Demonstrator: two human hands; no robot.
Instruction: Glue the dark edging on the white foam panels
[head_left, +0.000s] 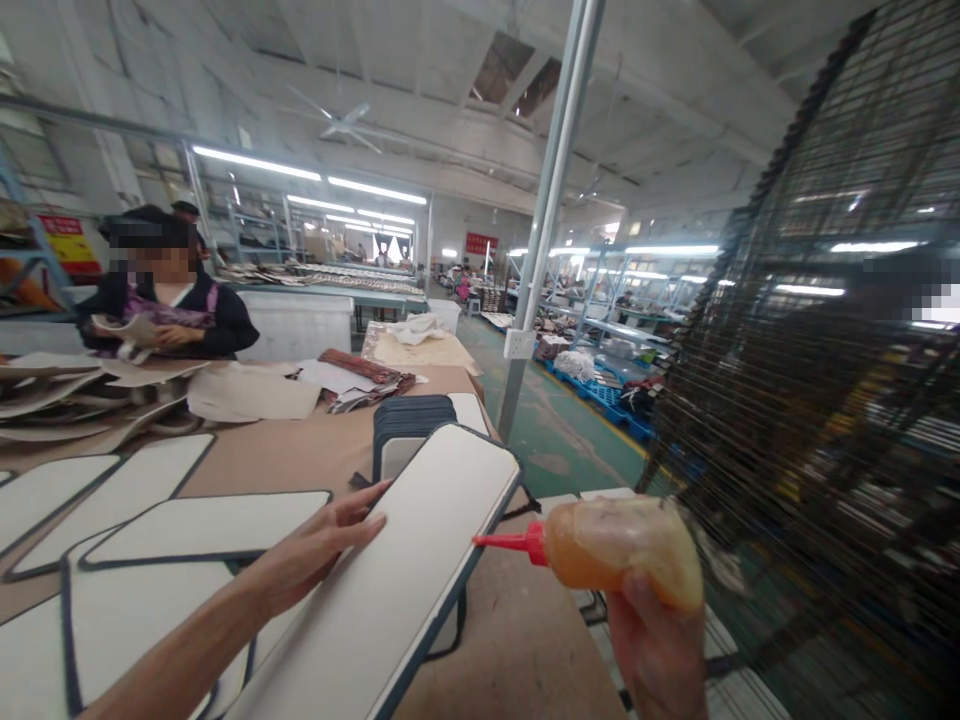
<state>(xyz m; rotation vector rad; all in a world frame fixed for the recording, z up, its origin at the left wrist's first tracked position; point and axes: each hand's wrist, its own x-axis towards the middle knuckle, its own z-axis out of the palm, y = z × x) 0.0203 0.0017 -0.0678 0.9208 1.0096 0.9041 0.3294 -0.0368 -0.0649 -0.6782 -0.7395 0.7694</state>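
Note:
My left hand (337, 545) grips the left edge of a long white panel (420, 520) with a dark blue edge binding, fingers on its face. The panel is raised and tilted above the table. My right hand (660, 640) is wrapped around a squeeze bottle (615, 545) of amber liquid, apparently glue, with a red nozzle. The nozzle tip touches, or nearly touches, the panel's right edge near the binding. More bound white panels (210, 525) lie overlapping at the left, and a stack of dark-edged pieces (412, 425) stands just beyond the held panel.
The brown-covered table (517, 630) runs away from me. Across it a person (169, 300) handles a pale piece behind heaped cut pieces (247, 390). A metal post (544, 230) rises at the table's far right corner. A wire rack (780, 350) stands close on the right.

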